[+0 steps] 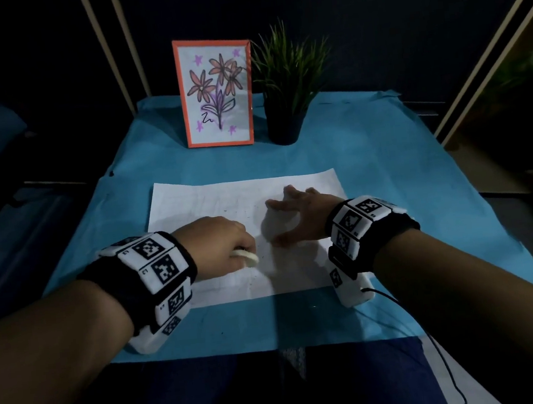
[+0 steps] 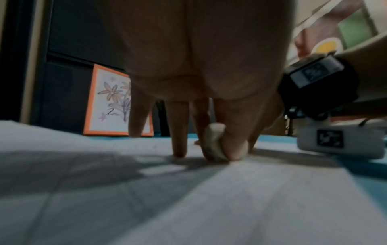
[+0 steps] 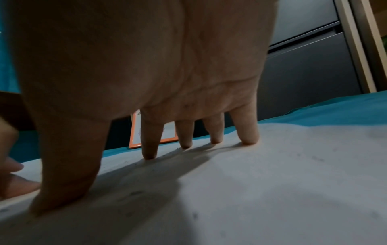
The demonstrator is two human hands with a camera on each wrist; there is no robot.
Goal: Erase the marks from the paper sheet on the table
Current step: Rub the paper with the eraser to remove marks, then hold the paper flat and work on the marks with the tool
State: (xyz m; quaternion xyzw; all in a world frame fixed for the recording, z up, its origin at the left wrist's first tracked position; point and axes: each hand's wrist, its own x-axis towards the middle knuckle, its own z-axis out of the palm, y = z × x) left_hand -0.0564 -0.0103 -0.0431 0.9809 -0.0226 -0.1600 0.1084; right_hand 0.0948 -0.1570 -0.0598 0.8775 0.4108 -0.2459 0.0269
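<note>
Paper sheet (image 1: pixel 212 204): lying flat on the blue-covered table (image 1: pixel 384 143), near its middle. Left hand (image 1: pixel 217 243): pinching a white eraser (image 1: pixel 247 257) between thumb and curled fingers, pressing it onto the sheet's near-left part (faint specks lying around). Right hand (image 1: pixel 299 213): resting spread fingertips (image 3: pixel 149 154) on the sheet's right part, holding nothing.

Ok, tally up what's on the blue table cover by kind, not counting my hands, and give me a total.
Paper sheet: 1
Eraser, pinched in the left hand: 1
Framed flower drawing: 1
Potted plant: 1
Total: 4
The right hand presses on the sheet with spread fingers.
</note>
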